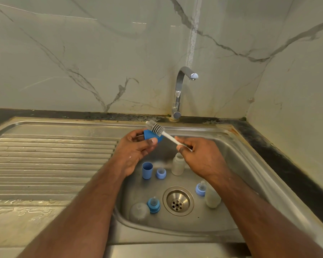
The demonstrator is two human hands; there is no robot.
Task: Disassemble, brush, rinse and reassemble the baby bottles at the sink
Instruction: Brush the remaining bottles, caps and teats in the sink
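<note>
Hands above the rear half of a steel sink basin (pixel 231 159), with the drain (pixel 178 201) taken as our landmark. Our left hand (pixel 136 151) is curled around a dark blue bottle cap (pixel 151 135), thumb pressed on its near side, up and to the left of the drain. Our right hand (pixel 199 157) pinches the white handle of a bottle brush (pixel 161 131) between thumb and fingers, up and to the right of the drain; the grey bristle head rests against the cap's top edge, just below the basin's back rim. Behind the drain stand a blue cup-shaped cover (pixel 147 170), a light blue collar with teat (pixel 161 173) beside it, and an upright cloudy bottle (pixel 177 164) directly under our right hand. Right of the drain we see a second light blue collar with teat (pixel 200 189) touching another cloudy bottle (pixel 212 197), partly hidden by our right forearm. Left of the drain a darker blue collar with teat (pixel 153 204) stands just beside a clear domed piece (pixel 139 211) near the basin's front-left curve. The basin floor immediately around the drain and toward the front wall is open. The faucet (pixel 181 90) rises beyond the back rim; the ribbed drainboard (pixel 50 159) extends far to the left.
</note>
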